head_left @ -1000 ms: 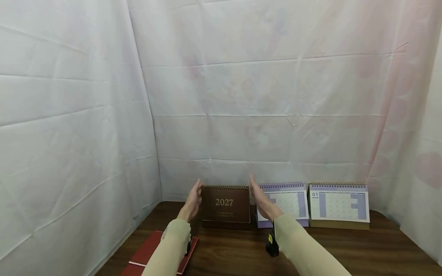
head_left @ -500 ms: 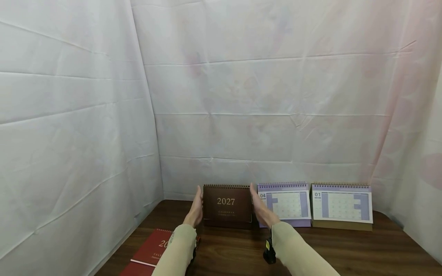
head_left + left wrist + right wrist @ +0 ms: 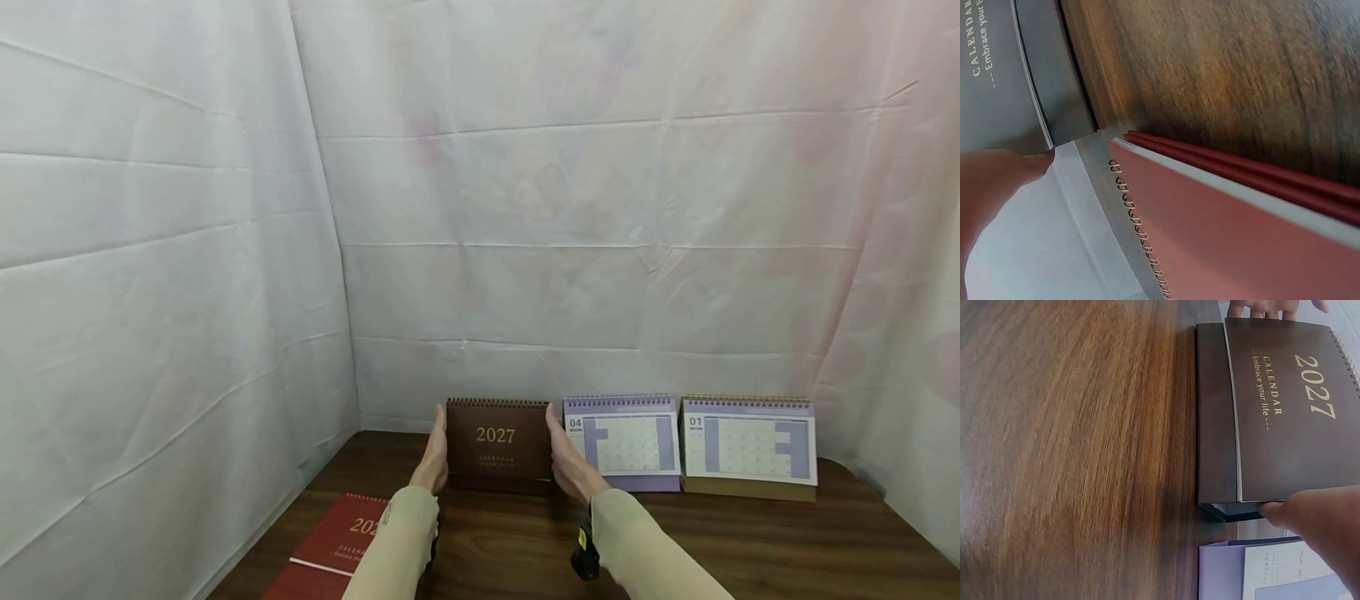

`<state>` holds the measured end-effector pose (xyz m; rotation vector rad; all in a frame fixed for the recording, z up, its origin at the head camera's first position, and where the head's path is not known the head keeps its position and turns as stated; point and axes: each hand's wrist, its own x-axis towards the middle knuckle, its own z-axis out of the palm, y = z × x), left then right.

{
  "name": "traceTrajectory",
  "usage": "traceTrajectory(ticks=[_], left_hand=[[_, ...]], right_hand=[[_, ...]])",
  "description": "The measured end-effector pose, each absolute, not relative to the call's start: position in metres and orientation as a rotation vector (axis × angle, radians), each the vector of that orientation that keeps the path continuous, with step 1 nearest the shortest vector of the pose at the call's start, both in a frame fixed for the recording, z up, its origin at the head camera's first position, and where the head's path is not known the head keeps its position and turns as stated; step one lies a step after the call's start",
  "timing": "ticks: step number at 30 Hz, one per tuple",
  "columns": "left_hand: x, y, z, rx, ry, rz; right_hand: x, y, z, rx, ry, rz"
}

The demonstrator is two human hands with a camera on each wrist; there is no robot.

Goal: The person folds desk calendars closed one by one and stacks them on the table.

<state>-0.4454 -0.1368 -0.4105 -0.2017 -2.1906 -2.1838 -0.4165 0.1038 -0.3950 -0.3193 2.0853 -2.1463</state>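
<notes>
A dark brown desk calendar (image 3: 498, 457) marked 2027 stands upright on the table between both hands. My left hand (image 3: 432, 457) lies along its left edge with straight fingers. Against the opposite edge rests my right hand (image 3: 572, 465), its fingers straight too. In the right wrist view, the right thumb (image 3: 1319, 515) touches the side of the brown calendar (image 3: 1291, 425), and the left fingertips show at its far end. The left wrist view has the left thumb (image 3: 1007, 165) at the brown calendar's lower corner.
A red spiral calendar (image 3: 337, 533) lies on the wooden table (image 3: 510, 550) at front left, partly hidden by the left sleeve. Right of the brown calendar stand a purple calendar (image 3: 630, 446) showing 04 and a brown-based one (image 3: 757, 450) showing 01. White cloth (image 3: 487, 292) hangs behind.
Both hands have slid slightly lower along the brown calendar's sides, and the right has drawn in against its edge, uncovering the purple calendar's 04. The head view has shifted slightly.
</notes>
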Motion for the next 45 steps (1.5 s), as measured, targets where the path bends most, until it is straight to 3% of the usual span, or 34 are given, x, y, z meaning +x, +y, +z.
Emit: traceTrajectory(ticks=[18, 45], left_hand=[[-0.434, -0.132, -0.406, -0.234, -2.140, -2.235], [-0.388, -0.132, -0.401, -0.247, -2.085, -2.285]], right_hand=[[-0.411, 0.108, -0.391, -0.305, 2.068, -2.173], [-0.377, 0.114, -0.381, -0.373, 2.045, -2.109]])
